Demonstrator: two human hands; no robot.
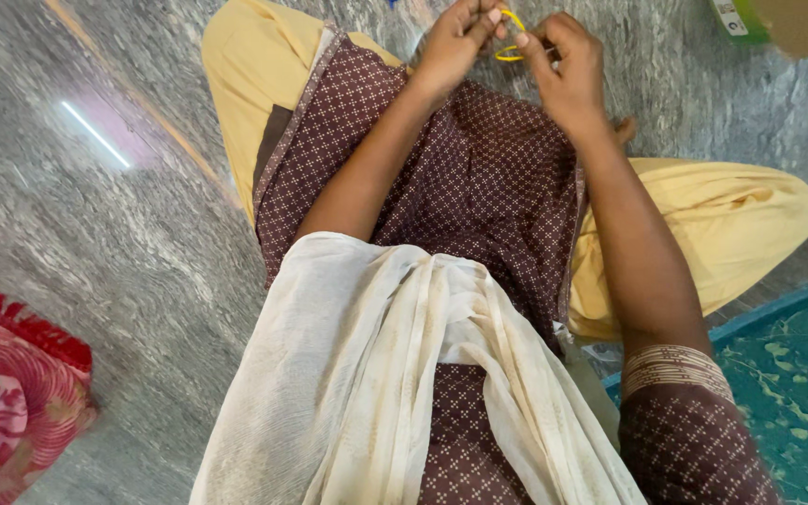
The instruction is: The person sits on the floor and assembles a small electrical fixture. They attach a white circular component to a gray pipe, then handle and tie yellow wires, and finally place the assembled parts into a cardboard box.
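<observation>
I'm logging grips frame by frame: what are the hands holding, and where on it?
Both hands pinch a thin yellow band: left hand at its upper left side, right hand at its right side.

- A thin yellow rubber band (511, 37) is seen, stretched into a loose loop.
- It is pinched at both ends, held up between the two grips.
</observation>
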